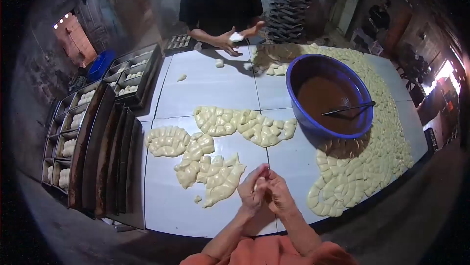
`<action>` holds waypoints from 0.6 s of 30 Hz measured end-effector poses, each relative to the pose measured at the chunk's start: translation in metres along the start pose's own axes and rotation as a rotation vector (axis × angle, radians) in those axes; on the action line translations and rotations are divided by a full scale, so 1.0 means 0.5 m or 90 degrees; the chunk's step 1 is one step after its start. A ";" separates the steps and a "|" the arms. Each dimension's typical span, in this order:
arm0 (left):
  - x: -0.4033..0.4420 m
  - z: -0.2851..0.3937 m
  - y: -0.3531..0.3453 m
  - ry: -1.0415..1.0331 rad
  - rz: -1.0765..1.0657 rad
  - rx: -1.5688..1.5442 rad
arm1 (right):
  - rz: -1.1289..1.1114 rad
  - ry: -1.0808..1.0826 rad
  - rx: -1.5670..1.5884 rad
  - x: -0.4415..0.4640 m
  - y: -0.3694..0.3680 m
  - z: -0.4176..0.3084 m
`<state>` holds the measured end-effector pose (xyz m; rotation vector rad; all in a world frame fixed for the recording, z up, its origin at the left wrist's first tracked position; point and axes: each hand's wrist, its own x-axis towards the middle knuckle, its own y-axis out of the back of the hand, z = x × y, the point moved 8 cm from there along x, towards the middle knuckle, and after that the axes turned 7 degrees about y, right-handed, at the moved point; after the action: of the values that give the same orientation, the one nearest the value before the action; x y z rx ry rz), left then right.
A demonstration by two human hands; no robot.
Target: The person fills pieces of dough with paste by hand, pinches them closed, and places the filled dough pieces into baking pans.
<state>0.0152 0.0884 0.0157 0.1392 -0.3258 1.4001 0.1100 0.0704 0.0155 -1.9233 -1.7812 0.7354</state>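
My left hand and my right hand meet over the near side of the table, fingers closed and pressed together. Whatever is between them is hidden by the fingers. Just left of my hands lies a patch of flattened, glossy dough pieces, with more dough pieces joined in clusters behind it. Right of my hands, a wide sheet of pale dough pieces spreads along the table edge. A blue basin holding brown filling stands on that side, a dark-handled utensil resting in it.
Across the white tiled table, a person in a black shirt handles a white dough piece. Metal trays with dough balls stand at left, beside upright dark trays. Stacked racks rise behind. Another person sits far right.
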 end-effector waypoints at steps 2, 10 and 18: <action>0.009 0.022 -0.020 -0.089 0.080 -0.077 | 0.008 -0.035 0.134 0.000 -0.022 -0.026; -0.006 -0.046 -0.091 0.325 -0.141 -0.124 | 0.042 0.272 -0.144 0.136 0.123 -0.282; 0.024 -0.052 0.042 0.368 -0.041 0.034 | 0.047 0.137 -0.924 0.359 0.339 -0.466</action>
<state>-0.0004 0.1106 -0.0071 -0.2100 0.1953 1.3226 0.3959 0.2445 0.0721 -2.6285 -2.2817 -1.0849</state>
